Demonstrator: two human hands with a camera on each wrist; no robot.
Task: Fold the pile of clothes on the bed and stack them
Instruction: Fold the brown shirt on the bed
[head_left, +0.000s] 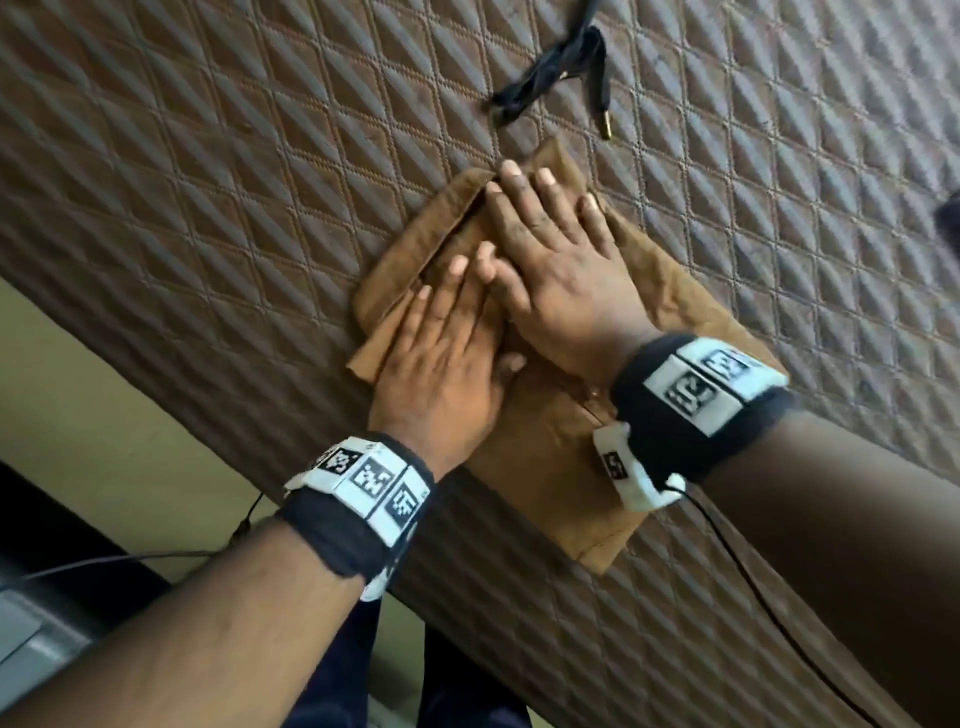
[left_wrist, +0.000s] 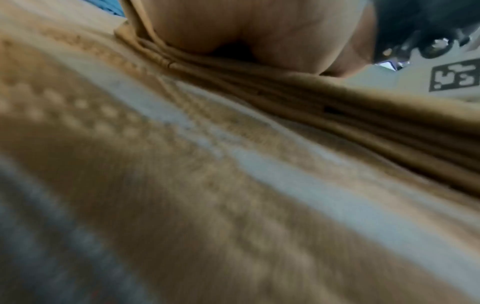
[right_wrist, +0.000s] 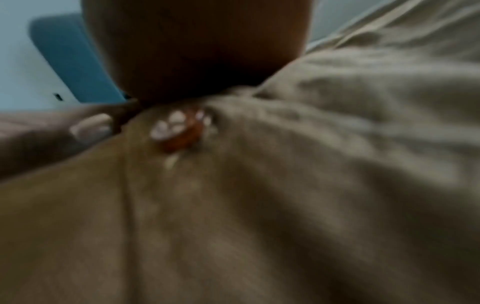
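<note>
A folded tan-brown garment lies on the quilted brown bedcover near the bed's front edge. Both hands lie flat on top of it, fingers straight. My left hand presses the left part of the fold; my right hand presses just beyond it, its fingertips near the far edge. In the left wrist view the tan garment shows as stacked layers under the heel of the palm. In the right wrist view the garment fills the frame, with a reddish button near the palm.
A black drawstring with a metal tip lies on the bedcover beyond the garment. A dark item peeks in at the right edge. The bed's edge runs diagonally at lower left, with floor and a cable beyond it.
</note>
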